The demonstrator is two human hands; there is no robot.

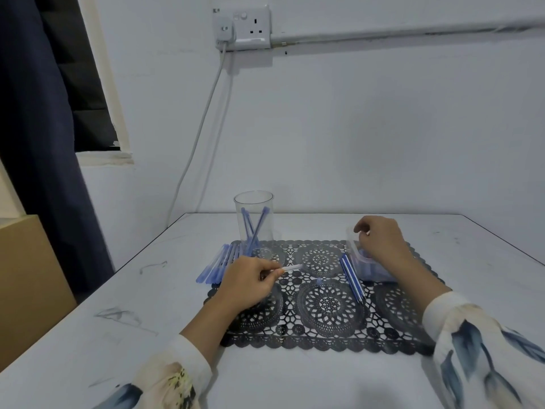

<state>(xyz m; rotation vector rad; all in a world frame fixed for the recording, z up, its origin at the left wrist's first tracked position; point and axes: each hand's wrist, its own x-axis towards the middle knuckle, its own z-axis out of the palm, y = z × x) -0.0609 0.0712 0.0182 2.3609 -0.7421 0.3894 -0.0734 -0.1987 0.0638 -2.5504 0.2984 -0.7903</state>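
My left hand [249, 283] pinches a clear pen barrel [292, 268] over the dark lace placemat [327, 329]. My right hand [380, 239] hovers with curled fingers at the rim of a clear plastic box [358, 256] on the mat's right side; whether it holds something small I cannot tell. A tall clear cup [254, 221] with a few blue pens stands at the mat's back left. Several blue pens [218, 265] lie in a row left of my left hand. A few blue refills [352, 276] lie beside the box. A small blue cap [319, 280] sits mid-mat.
The white table [124, 326] meets a white wall at the back. A white cable [203, 122] hangs from a wall socket [244, 28]. A dark curtain [38, 143] and a brown cardboard box [26, 284] stand to the left.
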